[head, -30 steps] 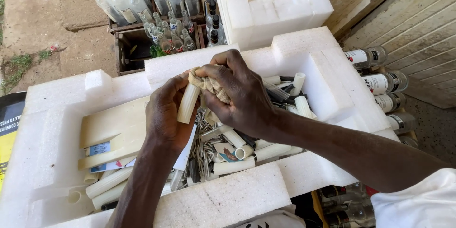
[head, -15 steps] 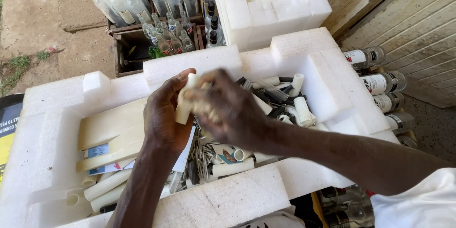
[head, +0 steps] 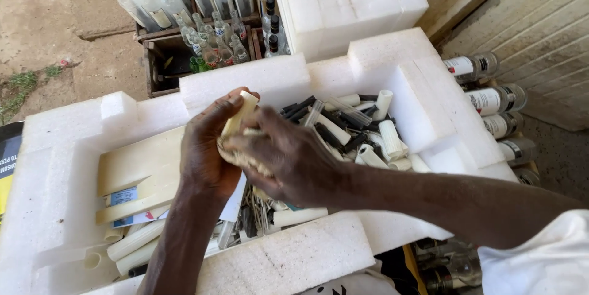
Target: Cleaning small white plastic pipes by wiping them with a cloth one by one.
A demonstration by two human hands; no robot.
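Observation:
My left hand [head: 205, 147] grips a cream plastic tube [head: 240, 114] that sticks up past the thumb, above a white foam tray [head: 392, 49]. My right hand [head: 288, 157] lies across the left, its fingers closed over the lower end of the same tube and a small cream bundle. Under both hands the tray holds several loose cream tubes [head: 389, 138] and black caps [head: 343, 126]. A flat cream card [head: 138, 166] lies in the tray's left part.
A second foam tray [head: 350, 6] with cream tubes stands behind. Wooden crates of clear glass bottles [head: 202, 0] sit at the back left. More bottles [head: 491, 98] lie stacked on their sides at the right, by a wooden wall.
My right hand has slid left and down over the left hand, covering more of the tube. The tube has tilted slightly and stays in both hands.

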